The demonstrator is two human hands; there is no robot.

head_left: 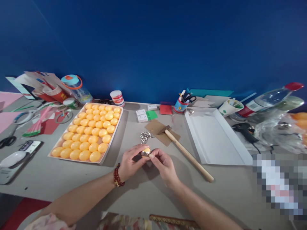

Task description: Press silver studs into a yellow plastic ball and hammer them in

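Observation:
In the head view, my left hand (134,161) grips an orange ping-pong ball (146,152) partly covered with shiny silver pieces. My right hand (165,164) has thumb and forefinger pressed against the ball's right side; whether a loose piece is between them I cannot make out. Just beyond my hands lies a small heap of shiny silver pieces (146,136), too small to name surely. A hammer (187,153) with a wooden handle rests to the right, its head on a brown cardboard sheet (155,127).
At left stands a box (105,156) with rows of orange balls. A shallow white tray (216,137) at right has a silver-covered ball (190,111) at its far left corner. Small white boxes (142,116), a pen cup (180,105), a glue gun (247,131) and a phone (20,164) lie around.

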